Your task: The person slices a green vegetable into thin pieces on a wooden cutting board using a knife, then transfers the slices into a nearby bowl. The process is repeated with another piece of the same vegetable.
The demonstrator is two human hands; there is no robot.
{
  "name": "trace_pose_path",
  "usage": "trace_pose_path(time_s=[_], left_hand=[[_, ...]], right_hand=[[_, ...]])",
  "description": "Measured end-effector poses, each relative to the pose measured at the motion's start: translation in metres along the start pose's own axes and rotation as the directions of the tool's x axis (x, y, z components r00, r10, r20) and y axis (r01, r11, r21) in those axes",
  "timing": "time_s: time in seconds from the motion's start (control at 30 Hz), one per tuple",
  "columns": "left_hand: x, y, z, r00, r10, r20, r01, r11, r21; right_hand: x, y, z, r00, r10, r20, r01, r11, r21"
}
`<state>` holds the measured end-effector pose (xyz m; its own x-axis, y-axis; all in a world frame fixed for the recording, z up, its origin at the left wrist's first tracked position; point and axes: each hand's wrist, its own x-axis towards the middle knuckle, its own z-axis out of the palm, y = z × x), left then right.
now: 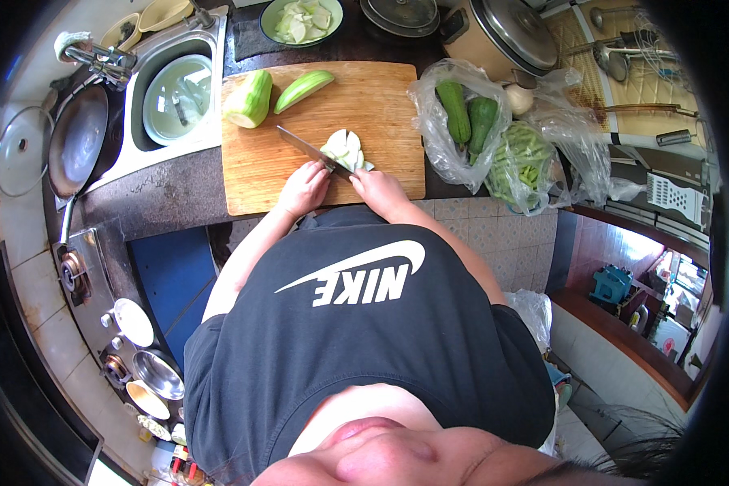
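My right hand (375, 187) is closed at the lower right end of a kitchen knife (304, 146); its handle is mostly hidden. The blade slants up and left over a wooden cutting board (395, 109). My left hand (308, 185) has its fingertips together at the near side of the blade, whether gripping it is unclear. Pale sliced pieces of a peeled gourd (343, 147) lie just beyond the blade, close to my right fingertips. At the board's far left are a thick peeled light-green gourd piece (249, 100) and a long cut wedge (304, 91).
A bowl of slices (304, 21) stands beyond the board. On the left are a sink (135, 115) with a basin (179, 100) and a wok (79, 143). Bagged green gourds (454, 112) and green beans (522, 158) lie right, a large lidded pot (513, 33) behind them.
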<state>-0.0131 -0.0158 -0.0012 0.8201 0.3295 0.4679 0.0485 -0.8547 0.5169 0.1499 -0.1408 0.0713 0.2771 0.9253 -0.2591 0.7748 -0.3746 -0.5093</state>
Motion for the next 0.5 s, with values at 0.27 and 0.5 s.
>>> trace_pose_path(time_s=[0.27,0.5], left_hand=[[-0.002,0.000,0.001,1.000,-0.021,0.015,0.021,1.000,0.011],[-0.001,0.001,0.000,1.000,-0.013,0.001,0.013,0.999,0.039]], right_hand=[[-0.015,-0.002,-0.012,0.997,-0.049,-0.064,0.046,0.998,-0.040],[-0.017,-0.008,-0.019,1.000,-0.003,0.026,0.003,1.000,-0.009]])
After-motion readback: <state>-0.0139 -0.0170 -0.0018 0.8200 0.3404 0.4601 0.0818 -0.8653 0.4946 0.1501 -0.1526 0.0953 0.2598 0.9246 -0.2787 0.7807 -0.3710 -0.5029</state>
